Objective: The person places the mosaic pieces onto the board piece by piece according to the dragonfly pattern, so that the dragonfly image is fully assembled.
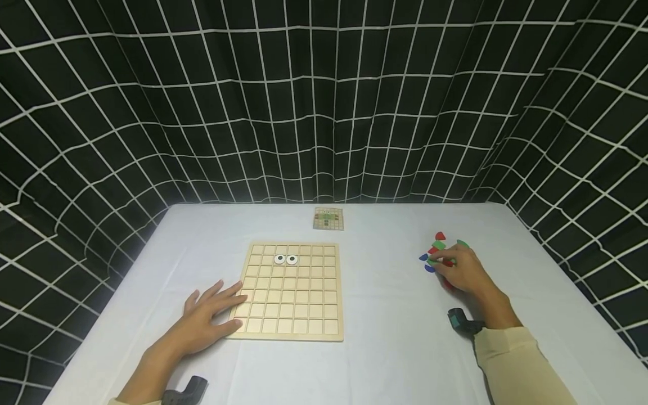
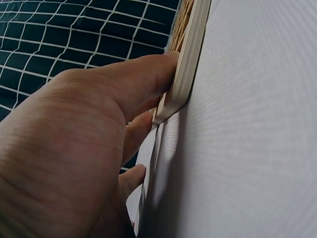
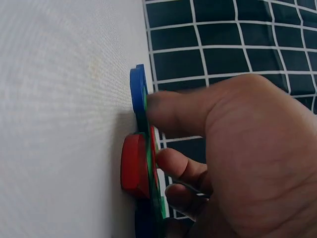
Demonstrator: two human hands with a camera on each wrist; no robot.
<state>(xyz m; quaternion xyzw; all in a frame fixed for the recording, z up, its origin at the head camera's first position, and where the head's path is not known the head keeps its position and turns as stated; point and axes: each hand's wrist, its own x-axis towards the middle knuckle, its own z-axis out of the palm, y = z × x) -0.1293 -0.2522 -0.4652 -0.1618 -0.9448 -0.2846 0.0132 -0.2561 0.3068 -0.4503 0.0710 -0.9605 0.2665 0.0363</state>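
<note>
My left hand (image 1: 205, 320) lies with fingers spread at the left edge of a square wooden grid board (image 1: 309, 291). In the left wrist view, fingertips touch the board's thick edge (image 2: 185, 74). Two round eye pieces (image 1: 286, 259) sit side by side in an upper row of the board. On the right, my right hand (image 1: 463, 273) reaches down into a cluster of flat coloured pieces, its fingertips at a green piece (image 1: 432, 262). The right wrist view shows the thumb beside a blue piece (image 3: 137, 89) and a red piece (image 3: 133, 163); whether it pinches anything is unclear.
A small picture card (image 1: 328, 219) of a figure on a grid lies behind the board. Other red (image 1: 440, 235), green and blue pieces lie around the right hand, partly covered by it. A black curtain with white grid lines (image 1: 334, 112) surrounds the white table (image 1: 390, 337).
</note>
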